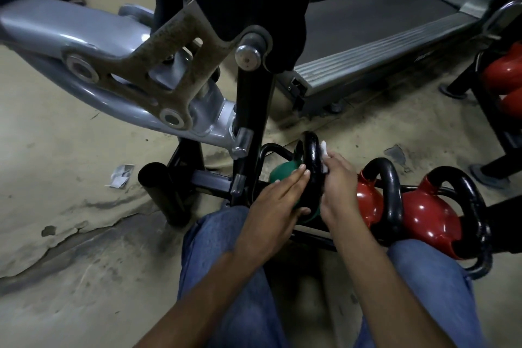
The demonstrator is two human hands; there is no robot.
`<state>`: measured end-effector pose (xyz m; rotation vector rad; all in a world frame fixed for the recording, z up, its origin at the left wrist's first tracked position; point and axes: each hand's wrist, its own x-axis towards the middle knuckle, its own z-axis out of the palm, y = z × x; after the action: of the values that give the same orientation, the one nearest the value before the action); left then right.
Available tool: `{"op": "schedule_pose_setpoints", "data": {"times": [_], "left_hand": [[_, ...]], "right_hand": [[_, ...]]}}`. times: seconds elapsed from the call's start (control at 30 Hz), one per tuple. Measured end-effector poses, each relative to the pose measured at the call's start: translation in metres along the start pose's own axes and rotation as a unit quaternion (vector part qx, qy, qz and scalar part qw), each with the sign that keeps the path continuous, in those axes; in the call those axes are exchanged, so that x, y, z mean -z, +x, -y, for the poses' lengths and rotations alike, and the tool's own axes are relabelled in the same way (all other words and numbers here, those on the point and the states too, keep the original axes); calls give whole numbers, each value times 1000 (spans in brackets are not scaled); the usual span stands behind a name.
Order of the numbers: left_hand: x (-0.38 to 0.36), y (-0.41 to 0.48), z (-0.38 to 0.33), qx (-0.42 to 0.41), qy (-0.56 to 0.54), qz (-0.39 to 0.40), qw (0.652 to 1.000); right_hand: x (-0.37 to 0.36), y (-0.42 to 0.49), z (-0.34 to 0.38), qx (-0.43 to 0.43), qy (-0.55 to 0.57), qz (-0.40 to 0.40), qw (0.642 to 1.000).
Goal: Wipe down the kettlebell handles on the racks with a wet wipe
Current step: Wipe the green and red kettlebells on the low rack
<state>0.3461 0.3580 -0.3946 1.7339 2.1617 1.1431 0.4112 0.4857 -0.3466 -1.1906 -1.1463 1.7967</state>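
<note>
- Kettlebell handle (pixel 312 161), black, stands upright on the green kettlebell (pixel 282 174), which sits at the left end of the low black rack (pixel 310 237), in front of the person's knees.
- Risk: the wet wipe (pixel 324 150) is a small wad and only a bit shows past the fingers. It could slide out or bunch up, so bare skin rubs the handle instead of the wipe.
- Risk: the wipe covers only the handle's right side. The left side and the inner curve could get missed unless the wipe goes round.
- Risk: a hard push sideways could roll the green kettlebell on the rack. The red kettlebells (pixel 429 217) sit close on the right, so fingers could get nipped between handles.
- Risk: the grey machine arm (pixel 84 45) hangs just above and behind. Lifting the head or the bell could knock it.
- Left hand (pixel 276 195): grip released, fingers straight and flat against the handle's left side, thumb lying across its lower part. Looks like bracing, not grasping.
- Right hand (pixel 339 186): grip clenched on the wet wipe, fingers curled, pressing it to the handle's right side. White ends stick out above and below the fingertips.
- Whether the right thumb also hooks the handle: cannot tell, hidden.
</note>
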Motion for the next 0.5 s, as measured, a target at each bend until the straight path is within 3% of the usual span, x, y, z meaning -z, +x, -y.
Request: {"op": "schedule_pose_setpoints", "data": {"times": [0.07,0.13,0.17,0.27,0.33,0.37,0.4,0.43,0.5], "left_hand": [[1,0,1,-5,-4,-1,1000],[2,-1,-1,-5,-2,3,1000],[2,-1,-1,-4,2,6,1000],[4,-2,-4,-1,14,15,1000],[6,-2,-4,-2,20,21,1000],[6,-2,-5,-2,22,21,1000],[7,-3,-6,-1,25,21,999],[7,-3,-6,0,28,21,999],[8,-2,-5,-5,30,19,999]], "right_hand": [[-4,3,2,127,-168,13,977],[-9,26,14,237,-358,70,901],[-12,41,23,270,-462,111,838],[-27,66,57,295,-708,239,595],[-34,61,73,283,-785,305,459],[-35,56,78,282,-802,331,410],[-35,51,83,283,-810,347,378],[-34,50,87,293,-808,354,369],[-27,51,93,319,-801,322,391]]}}
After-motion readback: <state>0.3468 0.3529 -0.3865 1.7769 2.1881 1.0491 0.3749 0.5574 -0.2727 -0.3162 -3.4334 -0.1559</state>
